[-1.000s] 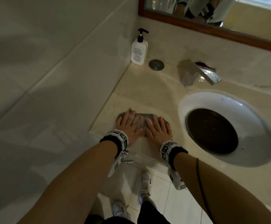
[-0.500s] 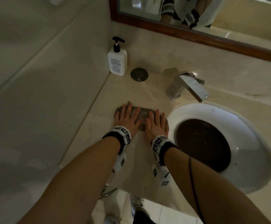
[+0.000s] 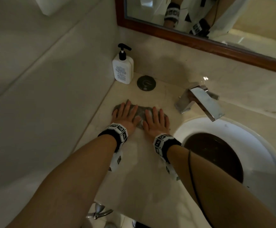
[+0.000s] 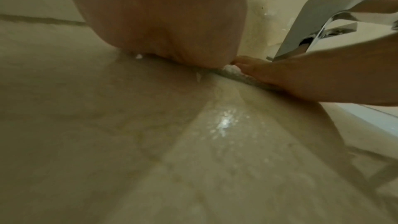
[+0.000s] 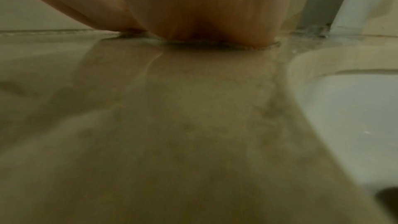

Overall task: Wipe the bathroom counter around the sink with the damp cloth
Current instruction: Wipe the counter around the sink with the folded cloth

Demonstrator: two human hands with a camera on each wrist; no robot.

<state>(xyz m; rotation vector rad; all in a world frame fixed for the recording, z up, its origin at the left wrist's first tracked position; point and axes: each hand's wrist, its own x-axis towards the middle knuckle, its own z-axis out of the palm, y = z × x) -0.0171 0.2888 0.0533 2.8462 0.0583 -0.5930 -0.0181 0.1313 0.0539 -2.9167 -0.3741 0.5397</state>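
A grey damp cloth [image 3: 140, 112] lies flat on the beige marble counter [image 3: 142, 170], left of the white round sink [image 3: 232, 129]. My left hand [image 3: 125, 116] presses on the cloth's left half with straight, spread fingers. My right hand [image 3: 156, 121] presses flat on its right half beside it. In the left wrist view my left palm [image 4: 168, 23] covers the cloth edge [image 4: 232, 71], and my right hand [image 4: 312, 74] lies next to it. In the right wrist view my right palm [image 5: 204, 6] sits on the cloth rim [image 5: 215, 42].
A white pump bottle [image 3: 122, 68] stands in the back corner by the tiled wall. A round metal cap [image 3: 146, 83] is set into the counter beside it. The chrome faucet [image 3: 201, 101] overhangs the sink. A wood-framed mirror [image 3: 199, 38] runs along the back wall.
Both hands have pushed the cloth away from the counter's front edge toward the back wall, closer to the bottle and faucet. They stay flat on it throughout.
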